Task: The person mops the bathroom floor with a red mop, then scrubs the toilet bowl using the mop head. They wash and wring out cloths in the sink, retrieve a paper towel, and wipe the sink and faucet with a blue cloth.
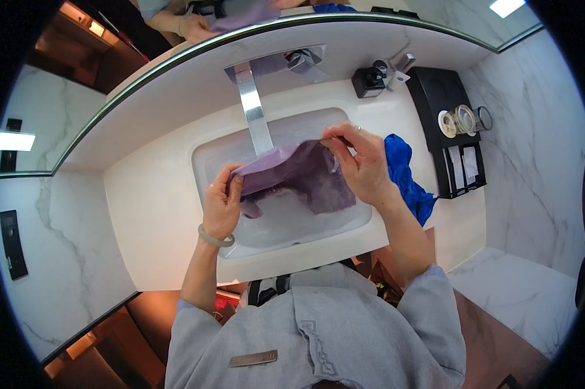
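A wet purple cloth [325, 185] is stretched between my two hands over the sink [208, 159]. My left hand [221, 204] pinches its left edge between thumb and fingers. Higher up, my right hand [363, 162] grips the opposite upper corner. The cloth's middle sags below the hands, its lower part hanging into the basin, where there looks to be cloudy water. The end of the flat chrome spout [257, 120] reaches just above the cloth's upper edge. Whether water is running from it, I cannot tell.
Crumpled blue cloth [409, 178] lies on the counter right of the sink. Behind it stand a black soap dispenser [370, 81] and a black tray [435, 97] with glasses [464, 120]. A chrome tap handle [302, 61] and a mirror edge [253, 35] run along the back.
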Tool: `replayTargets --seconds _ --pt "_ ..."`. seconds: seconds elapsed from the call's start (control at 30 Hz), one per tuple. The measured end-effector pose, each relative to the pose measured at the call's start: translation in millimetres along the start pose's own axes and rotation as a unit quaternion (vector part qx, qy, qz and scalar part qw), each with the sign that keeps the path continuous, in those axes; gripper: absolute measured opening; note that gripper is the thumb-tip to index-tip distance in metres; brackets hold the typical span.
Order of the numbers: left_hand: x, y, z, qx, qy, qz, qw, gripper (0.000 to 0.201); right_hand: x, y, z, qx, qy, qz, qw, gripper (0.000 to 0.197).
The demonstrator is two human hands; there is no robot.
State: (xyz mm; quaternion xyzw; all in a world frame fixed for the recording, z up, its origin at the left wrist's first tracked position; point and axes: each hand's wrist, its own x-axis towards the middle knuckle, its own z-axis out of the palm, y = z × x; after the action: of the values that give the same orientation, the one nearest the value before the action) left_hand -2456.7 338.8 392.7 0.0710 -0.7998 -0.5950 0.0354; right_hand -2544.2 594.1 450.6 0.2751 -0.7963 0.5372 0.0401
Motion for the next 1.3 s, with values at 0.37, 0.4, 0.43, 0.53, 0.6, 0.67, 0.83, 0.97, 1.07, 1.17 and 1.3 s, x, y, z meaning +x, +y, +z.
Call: replayTargets --seconds 0.37,0.4,0.43,0.53,0.6,0.67,0.83,0.97,1.07,1.17,1.3 --pt "-11 132 0 -0.248 -0.021 0.092 0.964 0.012 31 -43 27 0.241 -0.045 -0.166 0.955 0.082" --pt "-17 133 -6 -0.219 0.016 0.12 0.968 0.007 21 -22 36 0.29 -0.048 -0.133 0.946 0.101" --pt "-22 147 -12 -0.231 0.029 0.145 0.962 0.014 5 7 48 0.31 -0.201 -0.036 0.928 0.133" --pt "-26 140 -49 -0.352 -0.074 0.179 0.916 0.024 -35 39 92 0.032 -0.238 -0.08 0.967 0.101" --pt "-22 136 -38 -0.385 -0.018 0.141 0.912 0.025 -53 48 117 -0.026 -0.289 -0.027 0.957 0.084" --pt "-13 124 -36 -0.376 0.043 0.086 0.921 0.026 -72 76 140 0.07 -0.373 0.094 0.92 0.073" --pt "19 -6 -43 -0.222 0.144 -0.043 0.963 0.016 -112 142 149 0.17 -0.208 0.316 0.91 0.054" --pt "23 -101 -9 0.089 0.1 -0.078 0.988 0.043 -116 165 148 -0.007 -0.078 0.263 0.962 0.06" --pt "16 -159 28 0.283 0.107 -0.02 0.953 0.085 -108 166 163 -0.148 -0.111 0.256 0.949 0.06" --pt "17 -166 62 0.429 -0.061 -0.121 0.893 0.089 -112 185 173 -0.243 -0.112 0.256 0.929 0.058" --pt "20 -199 79 0.441 -0.078 -0.177 0.876 0.092 -105 211 182 -0.31 -0.216 0.287 0.88 0.057"
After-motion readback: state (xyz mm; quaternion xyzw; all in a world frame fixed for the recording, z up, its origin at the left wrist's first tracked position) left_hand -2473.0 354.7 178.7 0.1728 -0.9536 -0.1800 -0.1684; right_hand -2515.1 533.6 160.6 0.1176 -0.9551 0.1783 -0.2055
